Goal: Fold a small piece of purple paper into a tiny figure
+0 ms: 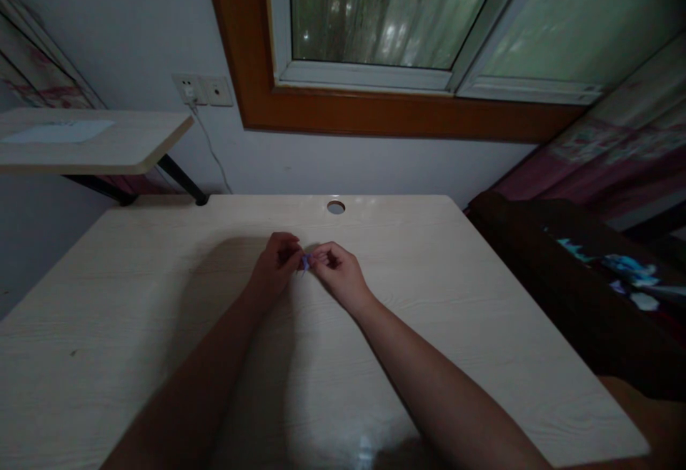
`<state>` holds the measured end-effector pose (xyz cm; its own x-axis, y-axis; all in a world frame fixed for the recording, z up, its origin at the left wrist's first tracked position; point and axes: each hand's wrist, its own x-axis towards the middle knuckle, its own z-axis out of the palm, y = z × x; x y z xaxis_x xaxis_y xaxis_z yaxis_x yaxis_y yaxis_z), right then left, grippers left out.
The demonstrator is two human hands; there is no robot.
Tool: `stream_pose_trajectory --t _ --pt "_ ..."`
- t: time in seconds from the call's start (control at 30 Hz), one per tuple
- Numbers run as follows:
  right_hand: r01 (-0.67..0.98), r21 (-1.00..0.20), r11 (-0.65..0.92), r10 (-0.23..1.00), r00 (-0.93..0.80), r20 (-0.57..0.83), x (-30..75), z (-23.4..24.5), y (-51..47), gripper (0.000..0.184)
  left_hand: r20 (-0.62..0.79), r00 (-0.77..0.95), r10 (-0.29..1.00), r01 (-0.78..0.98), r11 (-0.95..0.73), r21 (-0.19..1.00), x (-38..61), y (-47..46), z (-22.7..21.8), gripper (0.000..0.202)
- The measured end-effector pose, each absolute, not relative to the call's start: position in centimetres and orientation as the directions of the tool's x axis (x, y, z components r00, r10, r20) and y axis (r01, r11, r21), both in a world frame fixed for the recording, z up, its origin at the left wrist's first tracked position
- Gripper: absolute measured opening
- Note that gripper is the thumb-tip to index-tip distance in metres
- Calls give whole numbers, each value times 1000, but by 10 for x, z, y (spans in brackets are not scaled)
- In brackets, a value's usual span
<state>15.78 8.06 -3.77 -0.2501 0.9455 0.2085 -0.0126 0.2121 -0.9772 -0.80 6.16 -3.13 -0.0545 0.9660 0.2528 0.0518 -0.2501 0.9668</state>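
the left hand [277,264] and right hand [339,270] pinch a small purple-blue item [305,262] between their fingertips, above the pale desk [429,356], near its round hole [336,207].

The tiny violet-blue thing [305,262] is partly covered by the bare left hand [274,264] and bare right hand [341,270], and is too small to identify. Both bare forearms [439,377] run off the bottom edge. The thin white cable [214,156] disappears behind the pale wood-grain desk [429,263]; blue-and-white items [629,270] at right blur into shadow
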Motion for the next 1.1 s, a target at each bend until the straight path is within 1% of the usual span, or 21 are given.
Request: stream_pose_trajectory --t 0.07,0.1,0.13,0.17,0.33,0.43,0.53,0.63,0.73,0.9,0.97,1.1 --pt "-29 -979 204 947 -249 204 158 -37 81 15 262 -32 965 75 -259 963 -8 61 -29 19" --pt "-40 -980 197 948 -248 201 158 -36 81 15 275 -23 961 106 -271 957 -8 60 -27 13" --pt "-51 -981 189 949 -246 196 158 -36 81 15 273 30 961 160 -275 948 -9 60 -26 6" --pt "-62 -982 179 952 -242 188 158 -35 81 15 284 53 957 216 -289 933 -10 60 -24 5" --pt "-175 -981 88 965 -231 128 159 -31 84 15 412 52 910 390 -398 830 -12 60 -21 9" --pt "-271 -962 11 964 -252 82 160 -34 88 16 461 67 885 407 -446 797 -11 60 -23 13" --pt "-322 -947 -19 960 -272 73 161 -36 91 13 498 70 864 421 -478 771 -10 60 -26 14" --pt "-327 -944 -35 952 -299 68 162 -35 91 14 519 58 853 467 -482 741 -10 59 -27 11" --pt "-320 -947 -37 950 -304 66 162 -32 90 19 528 74 846 501 -489 714 -11 60 -28 10" --pt "-297 -955 20 951 -290 110 162 -27 87 30 535 62 842 541 -479 691 -12 60 -26 9" --pt "-284 -958 44 948 -291 129 162 -27 86 28 539 62 840 551 -479 683 -12 60 -27 8" --pt "-224 -973 57 941 -314 127 164 -28 86 18 526 82 847 577 -470 668 -11 60 -27 10"
